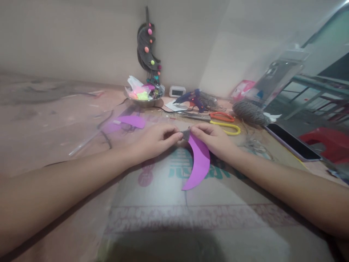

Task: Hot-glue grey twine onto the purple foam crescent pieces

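Note:
A purple crescent-shaped foam piece hangs from my hands, its lower point curving toward me. Grey yarn covers its upper tip. My right hand is closed in a pinch on the crescent near that wrapped end. Thumb and fingers of my left hand are pressed together on the grey yarn at the tip. A thin strand dangles below the crescent. Beneath everything lies a printed cardboard sheet. Another purple piece rests to the left of my hands.
Behind my hands lie scissors with red and yellow handles and a blue glue gun. A grey yarn ball and a phone are at right. A metal bowl, a small clock and a decorated grey crescent stand farther back.

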Available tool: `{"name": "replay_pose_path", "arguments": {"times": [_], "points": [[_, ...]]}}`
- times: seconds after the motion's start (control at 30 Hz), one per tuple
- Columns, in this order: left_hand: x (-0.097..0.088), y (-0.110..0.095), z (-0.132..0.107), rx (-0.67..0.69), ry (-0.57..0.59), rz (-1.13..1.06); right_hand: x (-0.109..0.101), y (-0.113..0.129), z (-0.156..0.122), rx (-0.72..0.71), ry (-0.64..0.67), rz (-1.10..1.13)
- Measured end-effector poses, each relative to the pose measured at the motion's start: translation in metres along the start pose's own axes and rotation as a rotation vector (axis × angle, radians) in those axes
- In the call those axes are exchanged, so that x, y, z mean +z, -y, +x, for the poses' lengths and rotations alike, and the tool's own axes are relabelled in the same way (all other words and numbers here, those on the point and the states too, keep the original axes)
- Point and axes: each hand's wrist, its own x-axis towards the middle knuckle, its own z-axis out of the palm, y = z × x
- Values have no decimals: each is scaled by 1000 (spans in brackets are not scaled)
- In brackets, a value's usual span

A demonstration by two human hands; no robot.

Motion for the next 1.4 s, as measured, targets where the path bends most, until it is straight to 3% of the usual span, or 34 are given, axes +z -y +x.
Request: {"name": "replay_pose_path", "arguments": {"times": [0.3, 0.67, 0.87, 1.23, 1.4], "points": [[0, -1, 0, 36, 12, 20, 0, 3, 1, -24, 12, -95], [-2, 1, 1, -43, -30, -49, 0, 0, -1, -3, 11, -27], [0, 0, -1, 3, -158, -84, -1, 3, 0, 65, -44, -54], [1, 2, -3, 165, -219, 42, -1, 3, -1, 69, 11, -41], [2, 3, -3, 157, -239, 44, -1, 2, 0, 87, 15, -7]]}}
